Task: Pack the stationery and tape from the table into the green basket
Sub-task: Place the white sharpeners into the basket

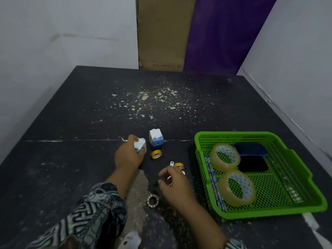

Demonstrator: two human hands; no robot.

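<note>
Looking down through the head view: your left hand [128, 156] has its grip clamped round a small white-and-blue block [141, 145], low over the dark surface [71, 159] and well left of the green basket [233, 134]. Your right hand [177, 184] hangs curled over small bits near the basket's left wall. The fingers hide whether that grip has closed on anything, so you cannot tell.

Packed:
- far clear tape roll [225, 157] and near clear tape roll [237, 187]
- pencils [213, 184] along the left wall
- blue box [250, 149] and black box [253, 165] at the back

Left on the surface:
- second block [156, 139], just beyond your left hand
- yellow tape roll [156, 154] beside it
- another yellow roll [179, 165] past your right fingertips
- white clip [172, 163] touching that roll
- silver ring [152, 200] by your right wrist

Judgement: about half done, only small pieces remain.
</note>
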